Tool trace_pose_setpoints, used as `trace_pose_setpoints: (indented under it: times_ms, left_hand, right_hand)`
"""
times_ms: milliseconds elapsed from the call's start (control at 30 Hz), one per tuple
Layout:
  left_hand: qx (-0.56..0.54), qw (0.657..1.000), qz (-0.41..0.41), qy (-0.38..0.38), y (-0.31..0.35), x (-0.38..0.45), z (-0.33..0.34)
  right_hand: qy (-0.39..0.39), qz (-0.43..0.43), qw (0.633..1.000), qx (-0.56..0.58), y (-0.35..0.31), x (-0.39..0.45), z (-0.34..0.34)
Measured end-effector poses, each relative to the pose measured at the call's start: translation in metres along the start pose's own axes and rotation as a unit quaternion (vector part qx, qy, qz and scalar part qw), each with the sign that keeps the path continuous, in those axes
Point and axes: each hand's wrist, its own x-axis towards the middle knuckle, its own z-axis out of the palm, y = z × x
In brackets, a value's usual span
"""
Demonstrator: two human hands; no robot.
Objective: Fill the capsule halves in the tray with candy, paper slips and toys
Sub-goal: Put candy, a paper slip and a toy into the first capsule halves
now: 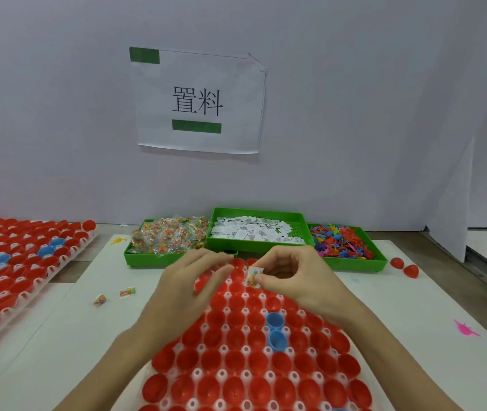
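A white tray (pixel 197 373) in front of me holds rows of red capsule halves (pixel 237 364) and two blue ones (pixel 274 320). My right hand (pixel 292 277) pinches a small clear candy packet (pixel 252 275) over the tray's far rows. Beside it, my left hand (pixel 194 280) hovers over the same rows with its fingers loosely curled; whether it holds anything is not visible. Behind the tray stand three green bins: candy packets (pixel 168 237), paper slips (pixel 254 231) and coloured toys (pixel 341 241).
A second tray of red and blue capsule halves (pixel 13 262) lies at the left. Two loose candy packets (pixel 99 300) lie on the white board, a pink toy (pixel 466 329) at the right, two red capsule halves (pixel 405 266) beyond it. A white wall with a paper sign (pixel 197 102) stands behind.
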Motion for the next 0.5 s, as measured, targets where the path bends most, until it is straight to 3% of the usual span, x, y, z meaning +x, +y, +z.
trace_pose_setpoints:
  times_ms: [67,133,233,500]
  left_hand:
    - [0.057,0.99,-0.006,-0.132,-0.012,0.006,0.004]
    - [0.118,0.969,0.003,-0.215,-0.022,0.007,0.009]
    - [0.158,0.956,0.008,-0.247,-0.031,0.006,0.015]
    - [0.123,0.958,-0.001,-0.259,-0.036,0.011,0.022]
  right_hand:
    - [0.029,0.009,1.0,-0.006,0.007,0.003,-0.003]
    - [0.052,0.017,0.998,-0.014,0.014,0.006,-0.007]
    - [0.072,0.029,0.997,-0.016,0.023,0.008,-0.011]
    - [0.087,0.022,0.995,-0.05,0.031,0.017,-0.009]
